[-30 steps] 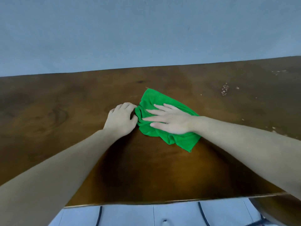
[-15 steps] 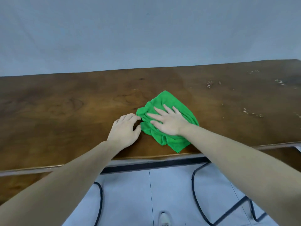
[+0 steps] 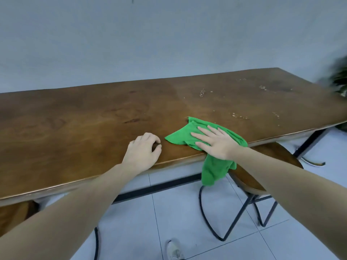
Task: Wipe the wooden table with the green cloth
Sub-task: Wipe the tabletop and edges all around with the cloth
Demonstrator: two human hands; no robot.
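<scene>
A long brown wooden table (image 3: pixel 78 124) stands against a pale wall. The green cloth (image 3: pixel 180 136) lies at the table's near edge, and part of it hangs down over that edge. My right hand (image 3: pixel 216 142) presses flat on the cloth with straight, spread fingers. My left hand (image 3: pixel 143 152) rests on the bare wood a little left of the cloth, fingers loosely curled and holding nothing.
Pale crumbs or specks (image 3: pixel 238 115) dot the table to the right of the cloth. A wooden stool with black metal legs (image 3: pixel 249 177) stands under the near edge at the right. A blurred dark plant (image 3: pixel 339 81) is at the far right. The floor is pale tile.
My right hand has dragged the cloth toward the near edge, so part of it now hangs off the table. The left hand has separated from the cloth. The view has pulled back.
</scene>
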